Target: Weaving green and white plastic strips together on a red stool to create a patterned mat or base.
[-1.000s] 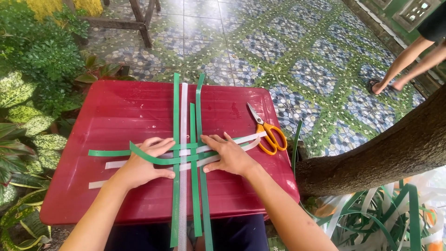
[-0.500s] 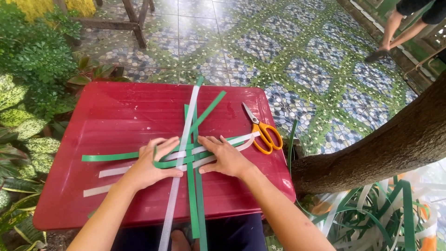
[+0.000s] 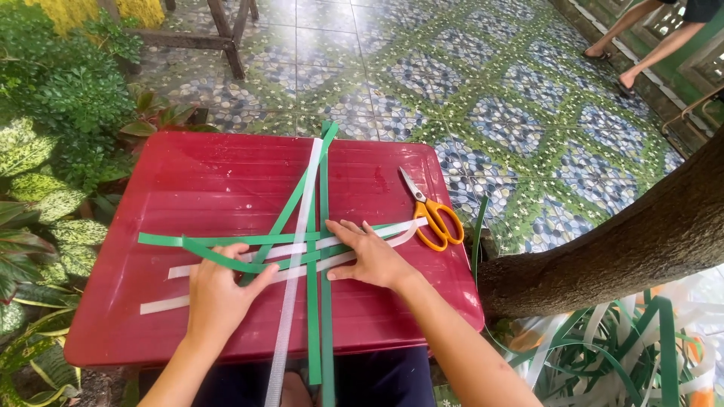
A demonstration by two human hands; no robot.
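Observation:
Green strips [image 3: 312,316] and white strips [image 3: 296,249] of plastic strapping lie crossed on a red plastic tabletop [image 3: 188,196]. My left hand [image 3: 220,290] holds a curved green strip near the crossing, thumb and fingers pinching it. My right hand [image 3: 369,255] presses flat on the crossing strips just right of the upright ones, fingers spread. Several strips run away from me and over the table's near edge toward my lap.
Orange-handled scissors [image 3: 430,215] lie on the table's right side. A tree trunk [image 3: 626,241] leans across the right. Loose green and white strips [image 3: 626,347] pile at lower right. Potted plants [image 3: 45,151] crowd the left. Another person's legs [image 3: 641,38] stand at top right.
The upright strips have fanned out, one green strip now slanting to the left. My left hand has shifted lower and left along the curved green strip. The right hand stays pressed on the crossing.

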